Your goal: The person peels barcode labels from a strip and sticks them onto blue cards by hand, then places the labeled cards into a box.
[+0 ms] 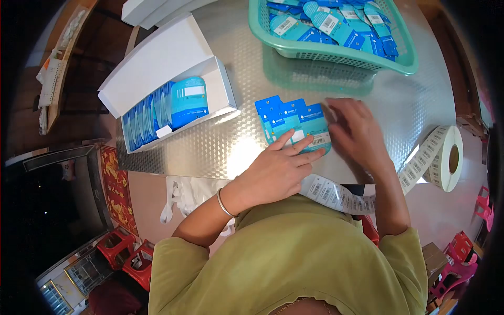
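Observation:
Several overlapping blue cards (287,116) lie fanned out on the metal tabletop (231,131). My left hand (278,170) rests on their lower part with its fingers spread, beside a white barcode label on the rightmost card. Just right of the cards is my right hand (354,128), its fingers bent and partly blurred; whether something is between them is hidden. A strip of barcode labels (336,195) curves along the table's front edge, below my left hand, towards the label roll (450,157) at the right.
An open white box (223,86) holding a row of blue packs stands at the left of the table. A green basket (336,51) full of blue cards is at the back right. Red stools (118,244) and pink chairs (457,273) stand on the floor.

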### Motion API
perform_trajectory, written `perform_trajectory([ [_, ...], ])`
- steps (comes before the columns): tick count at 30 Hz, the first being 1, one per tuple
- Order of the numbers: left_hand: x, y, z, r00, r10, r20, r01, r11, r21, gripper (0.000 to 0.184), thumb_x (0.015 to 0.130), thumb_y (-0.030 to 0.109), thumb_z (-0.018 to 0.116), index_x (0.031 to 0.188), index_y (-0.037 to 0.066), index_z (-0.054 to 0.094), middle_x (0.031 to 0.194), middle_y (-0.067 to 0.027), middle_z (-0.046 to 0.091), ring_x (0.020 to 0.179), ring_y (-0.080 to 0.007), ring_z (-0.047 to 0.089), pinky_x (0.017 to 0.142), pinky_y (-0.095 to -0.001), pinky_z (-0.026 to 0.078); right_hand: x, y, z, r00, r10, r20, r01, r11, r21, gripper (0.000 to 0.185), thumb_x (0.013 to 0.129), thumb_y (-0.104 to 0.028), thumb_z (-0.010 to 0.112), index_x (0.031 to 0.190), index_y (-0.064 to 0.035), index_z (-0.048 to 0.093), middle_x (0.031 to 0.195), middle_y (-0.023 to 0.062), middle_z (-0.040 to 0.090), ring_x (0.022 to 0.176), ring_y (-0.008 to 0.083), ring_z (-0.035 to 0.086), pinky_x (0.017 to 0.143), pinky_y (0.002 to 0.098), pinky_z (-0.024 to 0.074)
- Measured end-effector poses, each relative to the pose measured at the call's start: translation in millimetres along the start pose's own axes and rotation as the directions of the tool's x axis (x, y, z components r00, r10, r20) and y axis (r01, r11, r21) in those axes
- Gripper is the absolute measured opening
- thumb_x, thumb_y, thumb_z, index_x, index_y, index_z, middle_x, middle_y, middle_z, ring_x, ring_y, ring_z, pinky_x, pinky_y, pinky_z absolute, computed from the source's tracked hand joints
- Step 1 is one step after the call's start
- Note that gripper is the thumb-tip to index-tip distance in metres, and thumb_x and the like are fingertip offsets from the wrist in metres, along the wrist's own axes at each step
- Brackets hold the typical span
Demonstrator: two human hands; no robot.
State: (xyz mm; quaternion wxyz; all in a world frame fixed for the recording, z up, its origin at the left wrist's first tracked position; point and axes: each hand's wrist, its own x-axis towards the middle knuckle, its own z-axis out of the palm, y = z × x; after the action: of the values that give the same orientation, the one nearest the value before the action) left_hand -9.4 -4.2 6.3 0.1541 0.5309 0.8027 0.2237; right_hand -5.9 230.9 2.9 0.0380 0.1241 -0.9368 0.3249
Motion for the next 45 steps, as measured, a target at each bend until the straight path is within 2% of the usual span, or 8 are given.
perform_trajectory([
  [2, 1, -1, -1, 1.0, 0.015, 0.006, -0.015, 1.0, -0.002, 0.017, 0.076, 0.016, 0.065, 0.09, 0.007, 0.063, 0.141, -0.0048, 0.05, 0.139, -0.0275, 0.037, 0.116, -0.0512, 0.023, 1, 4, 5, 0.981, -0.174, 0.086, 0.169, 0.984, 0.06, 0.063, 0.069, -0.009, 0.073, 0.129, -0.0105, 0.052, 0.13, 0.0139, 0.053, 0.12, 0.0382, 0.047, 0.1, 0.0443, 0.0408],
  [7, 0, -2, -4, 0.998, 0.059, 0.036, -0.059, 0.998, -0.014, 0.027, 0.078, 0.015, 0.062, 0.102, 0.004, 0.06, 0.139, -0.011, 0.05, 0.136, -0.0313, 0.038, 0.115, -0.0515, 0.024, 6, 3, 7, 0.962, -0.225, 0.158, 0.222, 0.974, 0.035, 0.071, 0.065, -0.009, 0.078, 0.13, -0.0113, 0.05, 0.125, 0.0126, 0.053, 0.114, 0.0356, 0.051, 0.097, 0.0442, 0.0428],
  [11, -1, 4, -8, 0.996, 0.084, 0.012, -0.084, 0.996, -0.02, 0.03, 0.079, 0.011, 0.059, 0.107, 0.0, 0.058, 0.124, -0.0127, 0.056, 0.12, -0.0277, 0.051, 0.1, -0.039, 0.043, 8, -5, 0, 0.967, -0.101, 0.232, 0.082, 0.993, 0.089, 0.076, 0.062, -0.008, 0.081, 0.132, -0.0143, 0.05, 0.117, 0.0107, 0.053, 0.11, 0.0335, 0.053, 0.088, 0.0419, 0.0477],
  [18, -8, 2, -4, 0.998, -0.029, 0.06, 0.042, 0.972, -0.229, 0.015, 0.084, 0.01, 0.056, 0.098, 0.005, 0.054, 0.099, -0.0115, 0.057, 0.085, -0.0329, 0.058, 0.077, -0.0412, 0.048, 26, -20, -40, 0.917, -0.137, 0.376, 0.014, 0.95, 0.312, 0.043, 0.077, 0.005, 0.07, 0.117, -0.0109, 0.065, 0.107, 0.0121, 0.058, 0.095, 0.0266, 0.061, 0.081, 0.0345, 0.0512],
  [27, -6, 8, -4, 0.992, -0.075, 0.1, 0.112, 0.888, -0.447, 0.012, 0.086, 0.013, 0.056, 0.096, 0.006, 0.057, 0.086, -0.0138, 0.06, 0.079, -0.0341, 0.059, 0.071, -0.0421, 0.047, 68, -34, -60, 0.904, 0.122, -0.411, 0.122, 0.846, 0.518, 0.043, 0.083, 0.002, 0.068, 0.125, -0.0022, 0.057, 0.123, 0.011, 0.059, 0.103, 0.0205, 0.061, 0.086, 0.0321, 0.0529],
  [34, -7, 0, -2, 0.982, 0.057, 0.178, 0.027, 0.899, -0.437, 0.017, 0.09, 0.021, 0.06, 0.087, 0.004, 0.063, 0.087, -0.0132, 0.063, 0.083, -0.0313, 0.061, 0.072, -0.0405, 0.047, 32, -27, -37, 0.961, -0.009, 0.278, -0.117, 0.895, 0.431, 0.05, 0.083, -0.005, 0.069, 0.131, -0.0046, 0.053, 0.128, 0.0143, 0.056, 0.114, 0.0246, 0.057, 0.09, 0.036, 0.0516],
  [37, -8, -1, 3, 0.982, 0.129, 0.139, -0.06, 0.906, -0.418, 0.016, 0.091, 0.019, 0.058, 0.088, 0.004, 0.062, 0.086, -0.0132, 0.062, 0.085, -0.031, 0.06, 0.073, -0.0403, 0.047, 23, -28, -6, 0.916, -0.342, 0.209, 0.326, 0.939, 0.109, 0.057, 0.08, -0.009, 0.071, 0.133, -0.006, 0.05, 0.137, 0.0138, 0.051, 0.126, 0.0302, 0.049, 0.1, 0.0412, 0.045],
  [45, -12, -5, -12, 0.993, -0.043, 0.113, 0.108, 0.735, -0.669, 0.014, 0.094, 0.014, 0.055, 0.093, 0.0, 0.059, 0.081, -0.0138, 0.059, 0.077, -0.0275, 0.058, 0.069, -0.0361, 0.046, -8, -17, 14, 0.888, -0.282, 0.364, 0.37, 0.908, -0.198, 0.055, 0.085, -0.024, 0.067, 0.134, -0.0082, 0.05, 0.142, 0.0118, 0.046, 0.137, 0.0282, 0.036, 0.11, 0.0474, 0.0313],
])
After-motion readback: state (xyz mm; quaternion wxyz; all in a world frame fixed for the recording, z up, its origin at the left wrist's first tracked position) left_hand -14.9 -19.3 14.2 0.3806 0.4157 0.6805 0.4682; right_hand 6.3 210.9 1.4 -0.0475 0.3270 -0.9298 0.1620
